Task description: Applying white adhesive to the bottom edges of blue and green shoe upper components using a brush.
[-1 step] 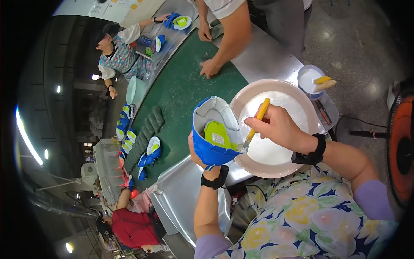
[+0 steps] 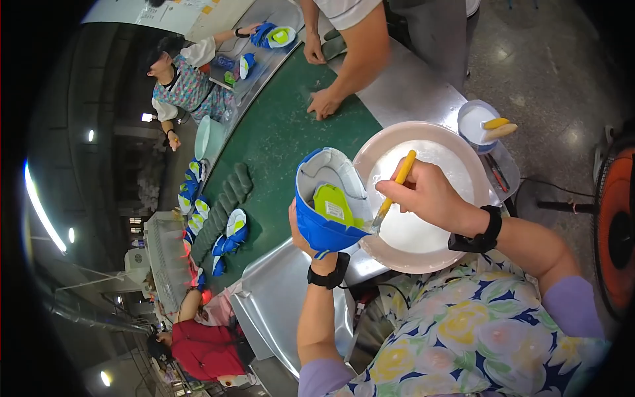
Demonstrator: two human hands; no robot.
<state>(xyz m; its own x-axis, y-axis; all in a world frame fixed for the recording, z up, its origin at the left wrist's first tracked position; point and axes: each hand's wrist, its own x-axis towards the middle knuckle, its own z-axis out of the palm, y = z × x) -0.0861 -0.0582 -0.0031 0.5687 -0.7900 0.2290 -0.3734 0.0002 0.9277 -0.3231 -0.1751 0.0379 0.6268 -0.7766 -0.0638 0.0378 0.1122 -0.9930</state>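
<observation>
My left hand is wrapped round the near-left side of a blue shoe upper. Its whitish-grey inside faces up, with a lime-green piece bearing a small white label in it. Most of that hand's fingers are hidden behind the upper. A yellow-handled brush is pinched in my right hand, its bristles against the right edge of the upper. Beneath the brush and right hand stands a wide pale-pink basin of white liquid.
A small tub with two more handles stands beyond the basin. Dark soles and blue shoe uppers lie on the green belt. Across it, a co-worker's hand touches the belt. An orange fan stands right.
</observation>
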